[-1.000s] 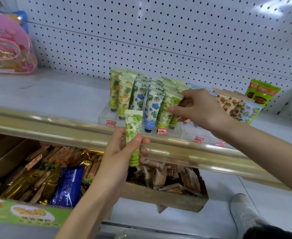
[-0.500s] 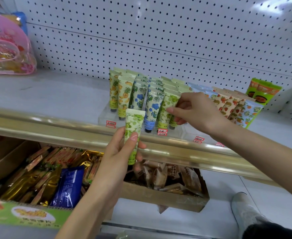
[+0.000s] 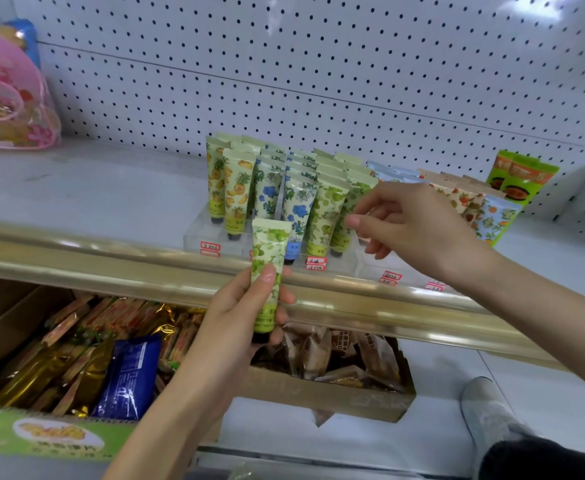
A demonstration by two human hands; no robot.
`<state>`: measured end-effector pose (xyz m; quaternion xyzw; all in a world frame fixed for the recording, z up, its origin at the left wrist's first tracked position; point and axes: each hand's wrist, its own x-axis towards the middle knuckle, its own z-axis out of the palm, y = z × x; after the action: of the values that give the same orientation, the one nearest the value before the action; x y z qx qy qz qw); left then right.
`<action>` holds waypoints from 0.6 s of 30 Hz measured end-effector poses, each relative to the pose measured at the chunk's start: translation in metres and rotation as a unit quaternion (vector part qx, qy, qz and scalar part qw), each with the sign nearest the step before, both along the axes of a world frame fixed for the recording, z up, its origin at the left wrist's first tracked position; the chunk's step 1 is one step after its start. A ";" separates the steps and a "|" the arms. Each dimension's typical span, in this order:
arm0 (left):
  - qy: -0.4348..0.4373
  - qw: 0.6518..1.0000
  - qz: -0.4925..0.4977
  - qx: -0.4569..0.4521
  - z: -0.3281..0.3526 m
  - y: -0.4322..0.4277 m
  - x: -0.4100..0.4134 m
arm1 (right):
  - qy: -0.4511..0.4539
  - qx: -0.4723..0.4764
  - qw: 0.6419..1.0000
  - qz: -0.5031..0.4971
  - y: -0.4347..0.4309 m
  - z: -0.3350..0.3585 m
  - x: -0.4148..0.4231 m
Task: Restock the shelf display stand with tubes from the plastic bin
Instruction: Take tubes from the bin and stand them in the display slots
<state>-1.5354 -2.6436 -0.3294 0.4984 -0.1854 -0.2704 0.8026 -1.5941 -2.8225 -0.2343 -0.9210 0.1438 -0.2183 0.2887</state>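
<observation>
The left hand (image 3: 239, 317) grips a pale green grape-printed plastic tube (image 3: 268, 268) round its lower half. The tube's long axis is upright, dark cap down. It is held just in front of the gold shelf rail (image 3: 111, 261), near and left of the matching green row (image 3: 325, 216) in the clear acrylic display stand (image 3: 194, 237). The right hand (image 3: 412, 226), fingers loosely spread and holding nothing, hovers beside that row, nearer it than the left hand. The tube would likely need to go up, back and slightly right.

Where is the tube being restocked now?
Centre of the head view: the left hand grips the tube upright in front of the gold rail, just below the stand.
</observation>
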 end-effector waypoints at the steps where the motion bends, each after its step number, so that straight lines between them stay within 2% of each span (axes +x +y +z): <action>1: 0.003 1.000 -0.011 -0.003 0.000 -0.002 -0.001 | 0.002 0.010 1.000 0.008 0.002 0.002 -0.006; 6: -0.032 0.997 -0.066 -0.006 0.000 -0.012 -0.012 | 0.055 0.216 0.970 0.097 0.018 -0.004 -0.026; 9: -0.070 0.993 -0.097 -0.002 0.002 -0.019 -0.019 | 0.043 0.245 0.962 0.114 0.023 -0.017 -0.029; 12: -0.144 0.987 -0.066 0.030 0.002 -0.021 -0.020 | -0.014 0.251 0.959 0.130 0.022 -0.016 -0.035; 13: -0.245 0.967 -0.011 0.074 0.000 -0.019 -0.018 | -0.034 0.247 0.959 0.137 0.021 -0.013 -0.037; 14: -0.390 0.907 0.068 0.145 -0.002 -0.016 -0.013 | -0.056 0.240 0.959 0.139 0.019 -0.009 -0.039; 15: -0.502 0.825 0.152 0.210 -0.003 -0.012 -0.008 | -0.079 0.227 0.961 0.134 0.016 -0.003 -0.039; 16: -0.564 0.759 0.217 0.244 -0.003 -0.008 -0.003 | -0.101 0.210 0.965 0.124 0.012 0.003 -0.040; 17: -0.566 0.741 0.246 0.264 -0.003 -0.005 0.003 | -0.119 0.189 0.969 0.110 0.008 0.007 -0.039; 18: -0.552 0.740 0.260 0.282 -0.004 -0.003 0.007 | -0.131 0.164 0.973 0.093 0.002 0.011 -0.038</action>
<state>-1.5281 -2.6463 -0.3337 0.7926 -0.3749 0.2310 0.4217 -1.6323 -2.8202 -0.2234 -0.8335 0.0524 -0.2829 0.4716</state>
